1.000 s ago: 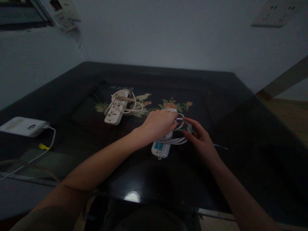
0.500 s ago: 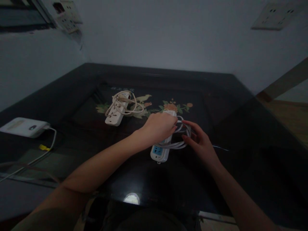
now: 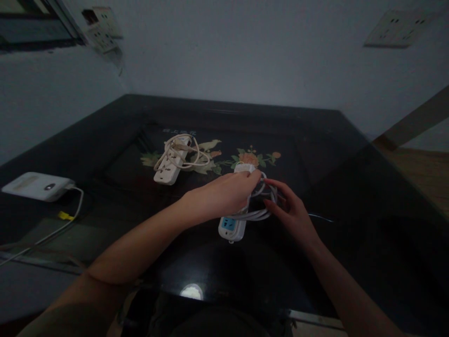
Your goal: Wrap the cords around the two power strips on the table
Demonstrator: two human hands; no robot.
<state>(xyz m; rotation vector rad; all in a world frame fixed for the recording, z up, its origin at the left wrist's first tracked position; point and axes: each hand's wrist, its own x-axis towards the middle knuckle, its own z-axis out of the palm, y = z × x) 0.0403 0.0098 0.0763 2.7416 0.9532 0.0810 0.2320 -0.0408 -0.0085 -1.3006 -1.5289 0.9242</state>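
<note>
A white power strip with blue sockets [image 3: 231, 228] lies on the dark glossy table, partly hidden under my left hand [image 3: 233, 189]. That hand lies across its middle with curled fingers, closed on the grey-white cord where it runs over the strip; its fingertips are mostly hidden. Loops of the cord [image 3: 257, 215] bulge out on the strip's right side. My right hand [image 3: 286, 201] pinches these loops between thumb and fingers. Farther back to the left, a second white power strip [image 3: 166, 173] rests with its own cord looped loosely over it.
At the left, a white box-shaped device [image 3: 37, 186] has a white cable with a yellow tag [image 3: 65, 216]. Wall sockets [image 3: 396, 30] are fixed at the upper right, with more sockets [image 3: 101, 37] at the upper left. The dark table [image 3: 315, 126] meets the wall at its back edge.
My left hand has shifted slightly toward me over the strip, its thumb now nearer the cord. The near end of the strip has slid a little closer. My right hand keeps its pinch.
</note>
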